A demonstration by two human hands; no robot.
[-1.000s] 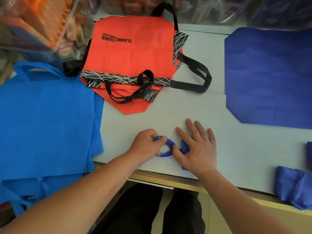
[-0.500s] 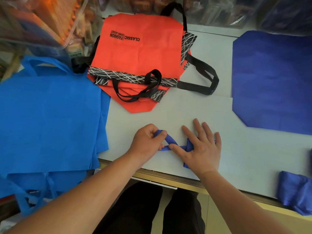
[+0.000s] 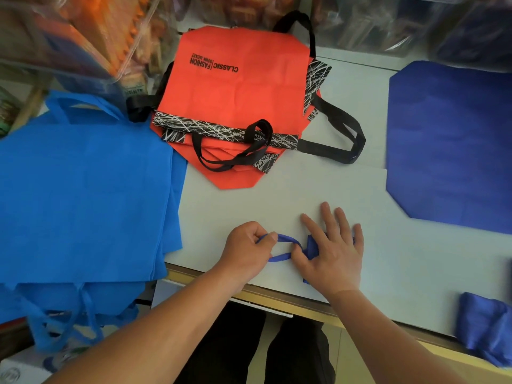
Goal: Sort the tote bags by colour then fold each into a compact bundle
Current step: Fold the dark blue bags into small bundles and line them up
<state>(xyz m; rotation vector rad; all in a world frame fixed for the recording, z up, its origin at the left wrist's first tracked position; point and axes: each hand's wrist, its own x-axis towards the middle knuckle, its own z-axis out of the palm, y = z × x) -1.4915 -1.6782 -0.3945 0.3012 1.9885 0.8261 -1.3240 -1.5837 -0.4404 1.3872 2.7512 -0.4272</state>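
Navy tote bundle sits near the front edge of the table, almost all of it under the right hand. That hand is palm down, fingers straight and spread, pressing the bundle flat, with the thumb touching the strap where it leaves the fabric. Left hand is just beside it, fingers curled, pinching the handle loop that runs between the two hands. Fabric looks like thin non-woven stuff: probably very light, soft but springy, so the folds would likely pop open if the pressure lifts, and it may slide on the smooth tabletop. Best hold, I'd say, is a flat palm on the body and a pinch near the loop's far end; the strap is limp, so it can only be pulled, not pushed. Ahead of the left hand is a stack of orange tote bags with black handles. Further out to its left are light blue tote bags, draped over the table edge. Ahead and right of the right hand lies a flat navy tote bag. Well apart to its right is a folded navy bundle, apparently done.
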